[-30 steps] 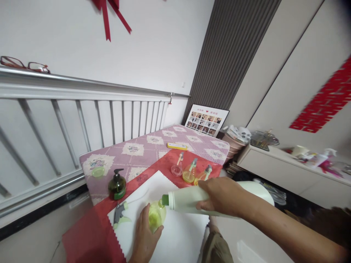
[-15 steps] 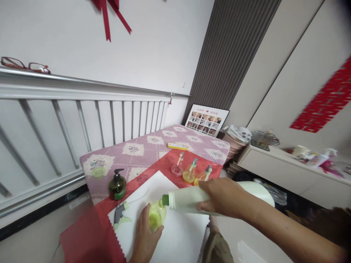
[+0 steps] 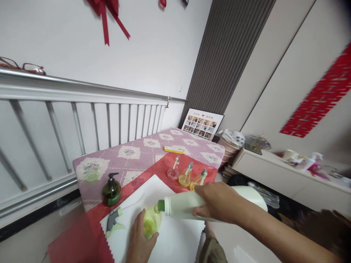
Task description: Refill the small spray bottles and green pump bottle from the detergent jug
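My right hand [image 3: 214, 202] grips a large pale green bottle [image 3: 181, 205], tipped on its side with its green spout at the mouth of a small spray bottle. That clear yellow-green spray bottle [image 3: 150, 223] stands on a white scalloped mat [image 3: 175, 233], with yellow-green liquid inside. My left hand [image 3: 141, 235] is wrapped round its near left side. A grey and green spray trigger head [image 3: 113, 221] lies on the mat's left part, its thin tube stretching away across the mat. Whether liquid is flowing between the two bottles is hard to make out.
A dark green pump bottle [image 3: 111, 190] stands left of the mat. Behind the mat, several spray bottles [image 3: 185, 179] stand on the red cloth [image 3: 148, 166]. A yellow case [image 3: 173, 149] and a green lid [image 3: 92, 176] lie on the purple tablecloth [image 3: 123, 164]. A white railing [image 3: 109, 98] runs along the left.
The whole view has shifted slightly, so things appear a little further left and lower. Both hands keep their holds, and the large bottle stays tipped at the spray bottle's mouth.
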`<act>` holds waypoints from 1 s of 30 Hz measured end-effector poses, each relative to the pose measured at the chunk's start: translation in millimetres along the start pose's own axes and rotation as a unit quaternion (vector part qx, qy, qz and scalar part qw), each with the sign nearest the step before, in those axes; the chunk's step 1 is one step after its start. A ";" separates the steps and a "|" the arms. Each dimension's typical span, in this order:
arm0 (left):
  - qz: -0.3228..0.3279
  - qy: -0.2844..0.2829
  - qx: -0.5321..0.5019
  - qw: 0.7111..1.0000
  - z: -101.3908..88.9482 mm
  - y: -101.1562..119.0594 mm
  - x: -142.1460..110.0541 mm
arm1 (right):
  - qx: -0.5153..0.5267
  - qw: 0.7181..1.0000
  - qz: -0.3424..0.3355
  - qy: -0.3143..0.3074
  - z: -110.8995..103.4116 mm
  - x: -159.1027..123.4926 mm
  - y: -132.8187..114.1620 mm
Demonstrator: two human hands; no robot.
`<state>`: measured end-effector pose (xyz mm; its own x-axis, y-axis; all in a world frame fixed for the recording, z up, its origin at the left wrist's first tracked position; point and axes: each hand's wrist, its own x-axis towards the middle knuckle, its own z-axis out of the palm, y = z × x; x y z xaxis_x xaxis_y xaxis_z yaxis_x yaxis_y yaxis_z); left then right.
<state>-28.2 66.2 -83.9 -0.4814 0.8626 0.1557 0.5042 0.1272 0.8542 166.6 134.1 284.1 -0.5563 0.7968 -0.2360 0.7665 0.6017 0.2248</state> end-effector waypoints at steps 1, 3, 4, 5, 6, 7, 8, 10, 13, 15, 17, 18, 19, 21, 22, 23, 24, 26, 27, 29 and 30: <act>0.001 -0.001 0.000 1.000 -0.1 -0.5 -0.1 | 0.000 1.000 0.001 0.000 0.1 -0.1 0.4; 0.004 -0.012 -0.002 1.000 -0.5 -1.2 -0.1 | 0.000 1.000 0.002 -0.004 0.0 -0.3 0.6; 0.005 -0.016 -0.002 1.000 -0.6 -1.5 0.0 | 0.000 1.000 0.001 -0.006 -0.1 -0.5 0.6; 0.006 -0.019 -0.001 1.000 -0.7 -2.0 0.3 | 0.001 1.000 0.001 -0.006 -0.2 -0.5 0.5; 0.006 -0.022 0.000 1.000 -0.5 -2.5 0.7 | 0.001 1.000 0.001 -0.006 0.0 -0.5 0.4; 0.006 -0.024 0.001 1.000 -0.2 -3.1 1.1 | 0.000 1.000 0.002 -0.005 0.3 -0.4 0.4; 0.007 -0.027 0.002 1.000 0.5 -3.8 1.4 | 0.000 1.000 0.002 -0.003 0.8 -0.3 0.5; 0.007 -0.024 0.003 1.000 2.4 -4.8 1.4 | 0.001 1.000 0.002 -0.001 2.0 0.1 1.0; 0.007 -0.004 -0.003 1.000 5.6 -5.1 0.4 | 0.004 1.000 0.002 0.002 3.6 0.5 1.9; 0.008 0.014 -0.007 1.000 6.1 -4.3 -0.3 | 0.007 1.000 0.001 0.002 4.3 0.5 2.2; 0.006 0.002 -0.007 1.000 4.4 -3.0 -0.1 | 0.009 1.000 0.001 0.003 4.8 0.4 2.4; 0.002 -0.009 -0.005 1.000 3.0 -2.4 0.2 | 0.008 1.000 0.001 0.005 5.0 0.4 2.5; -0.001 -0.022 -0.003 1.000 1.5 -1.8 0.6 | 0.007 1.000 0.003 0.007 5.1 0.3 2.6; -0.006 -0.038 -0.002 0.999 -0.4 -1.1 1.4 | 0.002 1.000 0.005 0.008 4.9 0.2 2.6; -0.006 -0.036 -0.004 0.999 -0.4 -1.0 1.5 | 0.001 1.000 0.005 0.008 4.6 0.1 2.5; -0.005 -0.033 -0.006 0.999 0.3 -1.0 1.4 | 0.001 1.000 0.005 0.007 4.2 0.0 2.4; -0.003 -0.027 -0.008 1.000 1.6 -1.1 1.2 | 0.003 1.000 0.005 0.005 3.7 -0.1 2.2; 0.006 0.000 -0.011 1.000 4.8 -1.5 0.2 | 0.005 1.000 0.004 0.004 2.6 -0.4 1.6; 0.010 0.014 -0.011 1.000 6.2 -1.7 -0.2 | 0.005 1.000 0.004 0.004 2.2 -0.5 1.2; 0.014 0.017 -0.011 1.000 7.1 -2.2 -0.4 | 0.002 1.000 0.004 0.004 1.1 -0.6 0.4; 0.012 0.011 -0.012 1.000 6.7 -2.4 -0.2 | 0.001 1.000 0.005 0.005 0.5 -0.7 -0.1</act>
<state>-24.5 68.9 -89.3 -0.4847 0.8546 0.1864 0.4990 0.0951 0.8614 167.1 133.5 283.7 -0.5518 0.8030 -0.2252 0.7725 0.5939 0.2249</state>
